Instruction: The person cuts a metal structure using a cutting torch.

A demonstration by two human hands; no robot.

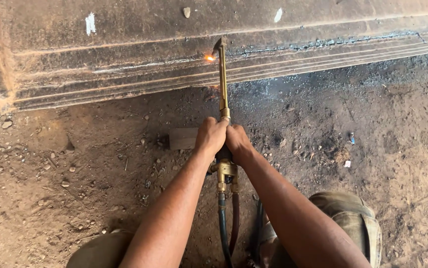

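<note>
The brass cutting torch (223, 94) served as the landmark, running straight up the middle of the view from the hands to the steel. Far to its left, the rusty steel slab (124, 59) ended at a worn corner, and a white paint mark (90, 23) sat on its face. Below that, left of the torch, lay bare dirt ground (50, 173) strewn with small stones. Just left of the torch handle, a small flat block (183, 138) rested on the dirt — partly hidden behind the left hand.

The left hand (210, 135) was clenched around the torch handle, and the right hand (237, 142) wrapped it from the other side, the two touching. Both arms reached out nearly straight, likely to keep the body back from the heat and to steady the long tube. The torch tip met the slab's ledge, where an orange glow (209, 58) burned just left of the nozzle. Beneath the hands, two hoses (228, 223) (one dark blue, one dark red) dropped from the brass valve body toward the knees.

Right of the tip, a rough dark cut line (323, 43) ran along the slab, and black slag dusted the ground below it. Further right, a few small scraps (347, 164) lay in the dirt.
</note>
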